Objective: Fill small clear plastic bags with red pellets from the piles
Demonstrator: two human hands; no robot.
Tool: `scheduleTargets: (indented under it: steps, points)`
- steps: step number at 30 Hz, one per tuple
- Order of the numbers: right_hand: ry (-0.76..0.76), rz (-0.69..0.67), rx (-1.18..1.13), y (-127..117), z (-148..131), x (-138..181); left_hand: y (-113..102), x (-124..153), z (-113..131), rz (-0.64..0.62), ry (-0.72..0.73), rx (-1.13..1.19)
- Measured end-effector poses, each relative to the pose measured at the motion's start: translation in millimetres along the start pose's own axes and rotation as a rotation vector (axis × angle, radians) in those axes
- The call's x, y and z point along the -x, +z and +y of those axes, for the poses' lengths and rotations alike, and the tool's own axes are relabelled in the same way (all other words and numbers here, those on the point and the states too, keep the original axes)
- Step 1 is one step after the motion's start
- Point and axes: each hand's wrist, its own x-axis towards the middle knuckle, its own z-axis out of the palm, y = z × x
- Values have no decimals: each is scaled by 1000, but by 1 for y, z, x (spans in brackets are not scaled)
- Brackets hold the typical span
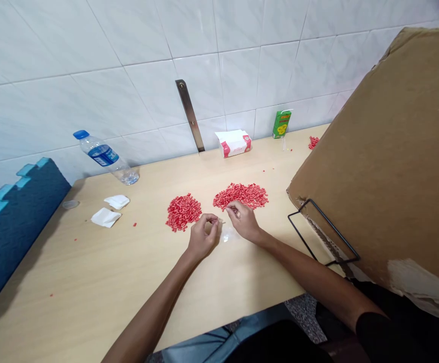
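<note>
Two heaps of small red tube-like pieces lie on the table, a left heap point(183, 212) and a wider right heap point(241, 195). My left hand point(203, 236) is closed in a pinch just below the left heap. Its fingertips meet the edge of a small clear plastic bag point(227, 234), which lies between my hands. My right hand point(245, 221) is also pinched, thumb against fingers, at the near edge of the right heap. Whatever sits between its fingertips is too small to make out.
A tilted water bottle point(108, 157), folded tissues point(106, 217) and a blue foam mat point(22, 222) are left. Against the wall stand a tissue pack point(235, 143) and a green drink carton point(281, 124). A large cardboard sheet point(389, 151) with a black wire frame point(332, 229) blocks the right.
</note>
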Motion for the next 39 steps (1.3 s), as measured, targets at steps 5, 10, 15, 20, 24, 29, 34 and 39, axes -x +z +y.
scheduleTargets:
  steps: [5, 10, 15, 20, 24, 29, 34, 39]
  points:
    - [179, -59, -304, -4, -1, 5, 0, 5, 3, -1, -57, 106]
    - [235, -280, -465, -11, -1, 7, 1, 9, 3, 2, -45, 131]
    - [317, -530, -533, -19, -4, 3, 2, 9, 6, 28, -52, 150]
    - [323, -531, -513, -22, -11, 1, 2, 8, 6, 26, -61, 148]
    - [356, -514, -537, -22, -12, 1, 1, 9, 7, 28, -78, 148]
    - [356, -515, -572, -22, -8, 1, 0, 7, 12, -22, -81, 75]
    - [344, -516, -573, -21, -5, 2, 2, 6, 15, 11, 68, -101]
    - [342, -511, -584, -19, 0, 2, 3, 9, 17, 25, 202, -99]
